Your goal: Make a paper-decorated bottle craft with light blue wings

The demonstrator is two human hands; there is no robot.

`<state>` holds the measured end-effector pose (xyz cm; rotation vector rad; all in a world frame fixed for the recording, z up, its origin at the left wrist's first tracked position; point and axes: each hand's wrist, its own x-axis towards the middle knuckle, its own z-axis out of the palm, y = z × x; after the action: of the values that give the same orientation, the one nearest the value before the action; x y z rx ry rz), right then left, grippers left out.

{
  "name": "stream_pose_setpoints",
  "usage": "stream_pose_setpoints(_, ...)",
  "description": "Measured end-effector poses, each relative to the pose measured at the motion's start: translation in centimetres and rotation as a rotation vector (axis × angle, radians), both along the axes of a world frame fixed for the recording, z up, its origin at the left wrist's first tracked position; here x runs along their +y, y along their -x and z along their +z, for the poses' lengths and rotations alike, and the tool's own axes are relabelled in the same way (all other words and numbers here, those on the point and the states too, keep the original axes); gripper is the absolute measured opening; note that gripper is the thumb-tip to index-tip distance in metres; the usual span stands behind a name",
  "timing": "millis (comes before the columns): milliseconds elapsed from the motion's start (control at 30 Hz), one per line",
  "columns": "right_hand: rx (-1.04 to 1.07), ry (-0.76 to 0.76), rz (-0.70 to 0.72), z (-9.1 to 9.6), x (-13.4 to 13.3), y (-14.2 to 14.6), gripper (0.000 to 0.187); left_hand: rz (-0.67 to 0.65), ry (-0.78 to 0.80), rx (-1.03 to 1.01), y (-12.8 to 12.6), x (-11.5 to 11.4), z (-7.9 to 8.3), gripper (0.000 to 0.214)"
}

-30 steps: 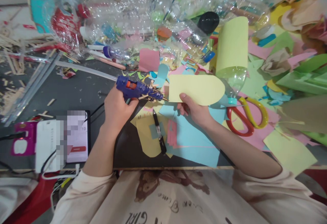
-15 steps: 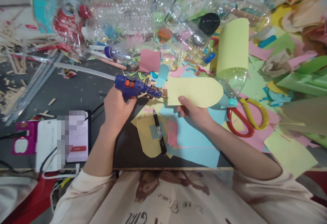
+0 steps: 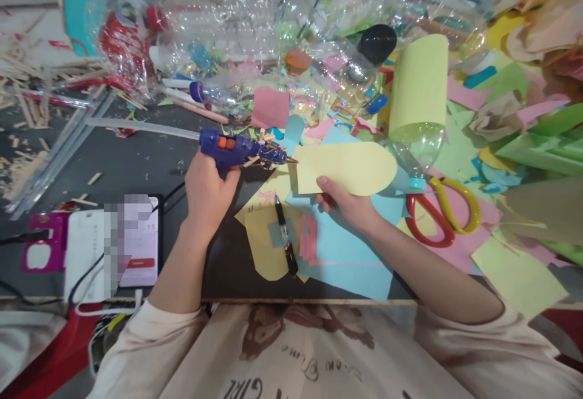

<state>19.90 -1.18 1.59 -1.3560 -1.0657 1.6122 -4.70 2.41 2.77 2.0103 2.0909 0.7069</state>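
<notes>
My left hand (image 3: 207, 189) is closed around the grip of a blue hot glue gun (image 3: 237, 149), whose nozzle points right and meets the left edge of a pale yellow paper cutout (image 3: 350, 167). A clear glue stick (image 3: 136, 126) sticks out of the gun's back. My right hand (image 3: 348, 201) pinches the lower edge of that rounded yellow cutout and holds it just above the table. A black marker (image 3: 285, 235) lies between my hands on yellow and blue paper scraps.
Red and yellow scissors (image 3: 444, 211) lie right of my right hand. A plastic bottle wrapped in yellow paper (image 3: 416, 92) stands behind them. Clear plastic bottles (image 3: 255, 28) and paper scraps crowd the back. A phone (image 3: 134, 241) and a white power bank (image 3: 84, 256) lie left.
The glue gun and the yellow cutout have shifted slightly up and left together; the nozzle stays at the cutout's left edge. Both grips are unchanged.
</notes>
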Motion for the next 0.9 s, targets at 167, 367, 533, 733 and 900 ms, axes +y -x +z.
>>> stream_pose_setpoints(167, -0.007, -0.002, 0.011, -0.1, -0.1, -0.1, 0.055, 0.011, -0.028, -0.001, 0.3, 0.0, -0.3, 0.019)
stream_pose_setpoints(367, -0.020, 0.009, 0.022, 0.1, 0.0, 0.0, 0.057, -0.037, -0.098, -0.007, 0.7, 0.1, -0.7, 0.024)
stream_pose_setpoints(533, -0.041, -0.001, 0.035, 0.1, 0.0, -0.1, 0.057, -0.057, -0.140, -0.016, 0.9, 0.1, -1.1, 0.025)
stream_pose_setpoints(733, -0.048, 0.003, 0.040, 0.0, 0.0, -0.1, 0.057, -0.076, -0.145, -0.041, 1.1, -0.1, -1.2, 0.024)
stream_pose_setpoints(900, -0.035, 0.014, 0.029, 0.0, 0.0, -0.2, 0.057, -0.098, -0.124, -0.042, 1.0, -0.2, -1.1, 0.027)
